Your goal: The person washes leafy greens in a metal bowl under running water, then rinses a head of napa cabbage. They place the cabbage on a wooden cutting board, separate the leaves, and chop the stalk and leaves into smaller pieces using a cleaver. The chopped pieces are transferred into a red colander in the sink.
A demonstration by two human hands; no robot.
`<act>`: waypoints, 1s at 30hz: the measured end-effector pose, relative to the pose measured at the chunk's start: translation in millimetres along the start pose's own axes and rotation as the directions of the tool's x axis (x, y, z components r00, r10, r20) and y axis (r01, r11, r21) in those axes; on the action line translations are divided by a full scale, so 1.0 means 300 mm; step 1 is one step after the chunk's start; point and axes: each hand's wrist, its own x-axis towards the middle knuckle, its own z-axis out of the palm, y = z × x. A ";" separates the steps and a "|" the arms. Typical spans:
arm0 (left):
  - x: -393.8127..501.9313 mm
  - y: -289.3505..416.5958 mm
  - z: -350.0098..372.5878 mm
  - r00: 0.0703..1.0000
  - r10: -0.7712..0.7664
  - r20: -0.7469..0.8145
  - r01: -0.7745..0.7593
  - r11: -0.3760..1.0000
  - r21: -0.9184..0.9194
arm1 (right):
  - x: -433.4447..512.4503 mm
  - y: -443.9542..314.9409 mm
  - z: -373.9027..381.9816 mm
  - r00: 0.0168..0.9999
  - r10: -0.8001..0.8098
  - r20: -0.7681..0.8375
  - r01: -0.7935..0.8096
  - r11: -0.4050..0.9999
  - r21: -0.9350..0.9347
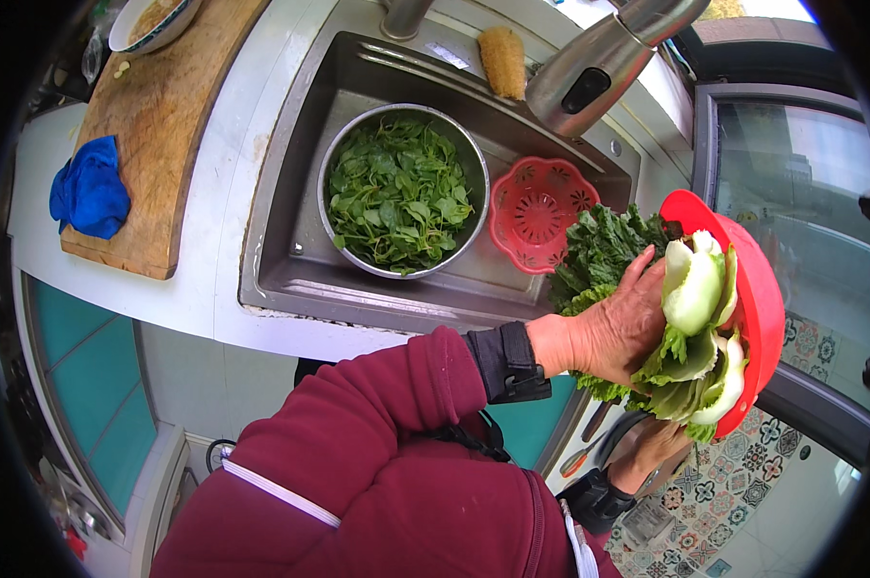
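At the right, a red plastic basin (761, 303) is tilted on its side with heads of leafy lettuce (695, 289) in it, their pale cut stem ends towards the basin wall. My left hand (619, 321) reaches across and grips the lettuce, its fingertips hidden among the leaves. Dark green leaves (608, 242) hang out over the sink corner. My right hand (655, 448) is at the basin's lower edge and holds it from below; its fingers are partly hidden by leaves and rim.
In the steel sink (301, 224) stand a metal bowl (326, 217) of loose green leaves (402, 195) and a red colander (536, 217). The faucet (587, 79) overhangs it, beside a loofah (502, 61). Leftward lie a wooden cutting board (153, 144) and a blue cloth (92, 188). A window (796, 166) borders the right.
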 end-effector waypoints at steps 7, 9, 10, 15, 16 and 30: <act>-0.003 0.007 -0.013 0.997 0.047 -0.054 -0.041 0.994 0.100 | 0.009 -0.018 0.010 1.000 -0.006 0.010 0.006 1.000 -0.025; -0.001 0.008 -0.016 1.000 0.019 -0.023 -0.018 0.998 0.067 | 0.011 -0.029 0.009 1.000 0.010 -0.002 -0.010 1.000 0.009; -0.001 0.008 -0.016 0.999 0.021 -0.027 -0.019 0.998 0.061 | 0.012 -0.035 0.009 1.000 0.008 -0.003 -0.008 1.000 0.018; -0.002 0.008 -0.019 1.000 0.002 -0.014 -0.002 1.000 0.001 | 0.026 -0.056 0.000 0.999 -0.034 0.011 0.034 0.999 0.010; -0.004 0.008 -0.019 0.999 0.013 -0.033 -0.013 1.000 -0.002 | 0.028 -0.057 0.001 0.999 -0.033 0.013 0.033 0.999 0.009; -0.007 0.008 -0.018 0.999 0.031 -0.011 -0.031 0.999 0.012 | 0.031 -0.067 0.009 1.000 -0.008 0.011 0.007 0.999 0.046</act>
